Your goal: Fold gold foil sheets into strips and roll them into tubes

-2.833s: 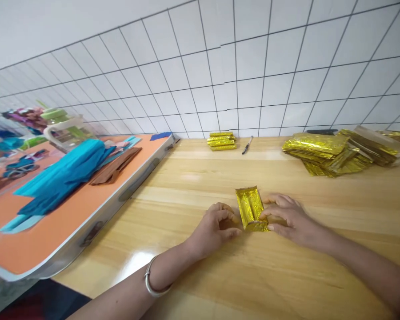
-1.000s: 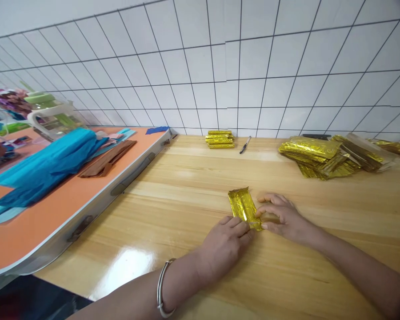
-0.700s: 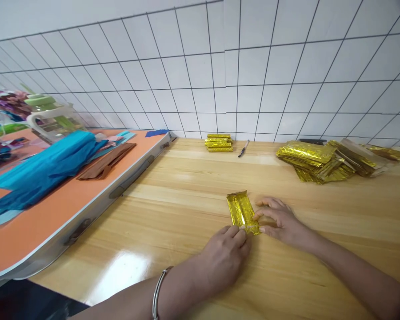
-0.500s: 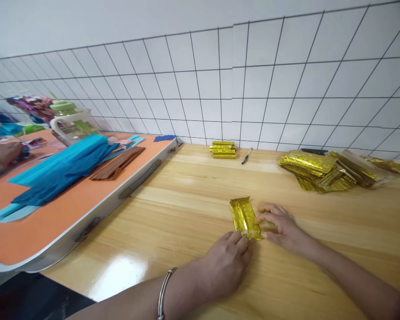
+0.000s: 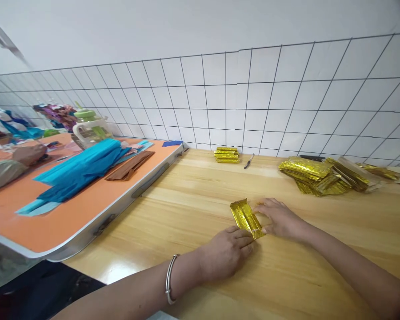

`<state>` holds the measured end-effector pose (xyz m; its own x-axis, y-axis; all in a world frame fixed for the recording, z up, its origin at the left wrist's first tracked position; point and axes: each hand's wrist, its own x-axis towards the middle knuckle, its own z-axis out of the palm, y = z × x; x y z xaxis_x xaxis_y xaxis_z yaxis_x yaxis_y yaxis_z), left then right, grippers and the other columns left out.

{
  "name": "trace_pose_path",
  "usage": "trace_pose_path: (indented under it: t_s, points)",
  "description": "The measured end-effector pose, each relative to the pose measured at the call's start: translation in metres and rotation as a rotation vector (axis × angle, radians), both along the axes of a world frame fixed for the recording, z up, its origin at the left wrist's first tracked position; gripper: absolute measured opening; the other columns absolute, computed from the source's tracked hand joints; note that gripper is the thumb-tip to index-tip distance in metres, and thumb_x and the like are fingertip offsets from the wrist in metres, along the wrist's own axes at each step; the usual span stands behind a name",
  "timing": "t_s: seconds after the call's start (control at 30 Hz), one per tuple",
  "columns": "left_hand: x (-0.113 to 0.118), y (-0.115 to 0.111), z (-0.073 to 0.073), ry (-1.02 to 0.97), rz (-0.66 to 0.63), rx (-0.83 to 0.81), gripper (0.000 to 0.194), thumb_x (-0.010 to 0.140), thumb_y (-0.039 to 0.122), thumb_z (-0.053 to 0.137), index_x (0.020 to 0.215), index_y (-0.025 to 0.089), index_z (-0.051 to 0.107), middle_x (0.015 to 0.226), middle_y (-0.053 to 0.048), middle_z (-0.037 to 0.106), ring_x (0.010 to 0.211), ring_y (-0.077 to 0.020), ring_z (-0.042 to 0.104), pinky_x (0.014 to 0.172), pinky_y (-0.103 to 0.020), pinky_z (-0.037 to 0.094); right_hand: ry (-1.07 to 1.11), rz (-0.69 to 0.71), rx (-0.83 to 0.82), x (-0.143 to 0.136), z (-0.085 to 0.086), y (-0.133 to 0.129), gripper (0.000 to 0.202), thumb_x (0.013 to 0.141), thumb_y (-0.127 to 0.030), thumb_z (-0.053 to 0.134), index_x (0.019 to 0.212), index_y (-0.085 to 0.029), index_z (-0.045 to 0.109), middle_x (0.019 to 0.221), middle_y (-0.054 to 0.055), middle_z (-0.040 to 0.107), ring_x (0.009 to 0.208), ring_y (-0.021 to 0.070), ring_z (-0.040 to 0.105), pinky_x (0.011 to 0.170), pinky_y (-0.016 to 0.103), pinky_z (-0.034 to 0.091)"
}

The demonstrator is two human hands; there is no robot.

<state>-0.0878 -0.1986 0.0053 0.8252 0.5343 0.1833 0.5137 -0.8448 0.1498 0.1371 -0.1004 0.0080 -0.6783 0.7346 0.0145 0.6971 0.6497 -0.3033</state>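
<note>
A folded gold foil sheet (image 5: pixel 245 215), shiny and creased lengthwise, lies on the wooden table in front of me. My left hand (image 5: pixel 225 252), with a silver bangle at the wrist, rests against its near left edge, fingers stretched out and lying rather flat. At the sheet's right side is my right hand (image 5: pixel 280 218), its thumb and fingers apart, the fingertips at the edge. Neither hand visibly grips the foil. The left fingers cover part of its near end.
Small gold foil rolls (image 5: pixel 226 155) and a pen (image 5: pixel 249 161) lie by the gridded wall. A pile of gold foil sheets (image 5: pixel 306 171) is at the right. On the orange table (image 5: pixel 86 222) are blue crepe paper (image 5: pixel 83 164), brown paper (image 5: pixel 131 166), a jug and another person's hand.
My left fingers have straightened from a curled pose over the foil's near end. The foil is tilted slightly more. My right hand stays beside it. The camera view has shifted.
</note>
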Motion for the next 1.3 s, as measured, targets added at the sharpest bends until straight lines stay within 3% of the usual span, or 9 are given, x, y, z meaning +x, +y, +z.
trace_pose_path:
  t_s: [0.17,0.33,0.47,0.57,0.73,0.83,0.93,1.03,1.3]
  points:
    - [0.002,-0.014,-0.007,0.024,0.085,-0.067,0.043,0.094,0.03,0.034,0.133,0.013,0.038,0.138,-0.011,0.043,0.129,-0.0207,0.037,0.108,-0.034,0.027,0.116,-0.09,0.125,0.001,0.002,-0.049,0.024,0.087,-0.021,0.043,0.098,-0.02,0.064,0.103,0.01,0.062,0.1,0.0233,0.053,0.087,0.04,0.045]
    - [0.032,-0.021,-0.012,0.03,0.145,-0.074,0.055,0.094,0.037,0.031,0.138,0.004,0.029,0.144,-0.018,0.03,0.136,-0.0265,0.022,0.111,-0.04,0.02,0.127,-0.088,0.025,0.009,-0.017,-0.105,0.044,0.092,-0.036,0.038,0.133,-0.022,0.043,0.139,0.007,0.043,0.127,0.024,0.037,0.106,0.043,0.035]
    - [0.064,-0.017,-0.014,-0.049,0.179,-0.098,0.065,0.088,0.039,0.039,0.139,0.0,0.025,0.145,-0.023,0.023,0.136,-0.0335,0.017,0.11,-0.047,0.021,0.088,-0.168,-0.02,0.02,-0.033,-0.107,0.058,0.094,-0.04,0.033,0.145,-0.018,0.017,0.151,0.007,0.017,0.137,0.0249,0.018,0.11,0.049,0.026]
    - [0.073,-0.013,-0.012,-0.164,0.179,-0.164,0.061,0.083,0.034,0.048,0.133,0.003,0.035,0.141,-0.021,0.034,0.133,-0.0313,0.027,0.109,-0.044,0.026,0.086,-0.171,-0.022,0.027,-0.036,-0.097,0.055,0.096,-0.037,0.025,0.146,-0.018,0.014,0.152,0.006,0.012,0.138,0.0222,0.012,0.111,0.049,0.023]
    - [0.035,-0.013,-0.011,-0.414,0.092,-0.276,0.024,0.085,0.015,0.043,0.106,0.017,0.053,0.11,-0.008,0.061,0.107,-0.0166,0.054,0.095,-0.03,0.043,0.012,-0.129,0.037,0.027,-0.038,-0.087,0.051,0.095,-0.039,0.029,0.142,-0.019,0.028,0.149,0.006,0.021,0.137,0.0223,0.016,0.111,0.048,0.023]
    - [-0.006,-0.006,-0.019,-0.54,0.356,-0.217,0.014,0.087,0.018,0.042,0.097,0.019,0.051,0.101,-0.009,0.06,0.099,-0.0184,0.056,0.087,-0.035,0.047,-0.03,-0.149,0.101,0.023,-0.043,-0.085,0.053,0.093,-0.042,0.034,0.139,-0.016,0.035,0.147,0.009,0.027,0.136,0.0242,0.021,0.11,0.048,0.025]
    - [-0.033,0.012,-0.027,-0.498,0.575,-0.147,0.05,0.084,0.028,0.052,0.128,0.014,0.032,0.128,-0.018,0.046,0.119,-0.0253,0.045,0.097,-0.045,0.04,-0.025,-0.143,0.15,0.022,-0.047,-0.082,0.052,0.092,-0.04,0.037,0.138,-0.016,0.038,0.145,0.009,0.031,0.135,0.0242,0.025,0.11,0.047,0.026]
    - [-0.038,0.034,-0.027,-0.293,0.391,-0.147,0.067,0.086,0.033,0.051,0.14,0.013,0.016,0.142,-0.021,0.031,0.133,-0.028,0.028,0.104,-0.05,0.03,0.014,-0.113,0.158,0.027,-0.046,-0.073,0.047,0.092,-0.037,0.039,0.137,-0.021,0.04,0.144,0.007,0.034,0.133,0.024,0.029,0.109,0.048,0.028]
    - [-0.032,0.048,-0.021,-0.04,0.155,-0.132,0.054,0.093,0.033,0.036,0.142,0.015,0.022,0.147,-0.013,0.025,0.138,-0.0233,0.017,0.109,-0.046,0.022,0.031,0.005,0.088,0.042,-0.041,-0.052,0.042,0.091,-0.033,0.042,0.133,-0.028,0.045,0.143,0.002,0.036,0.13,0.0233,0.034,0.107,0.048,0.033]
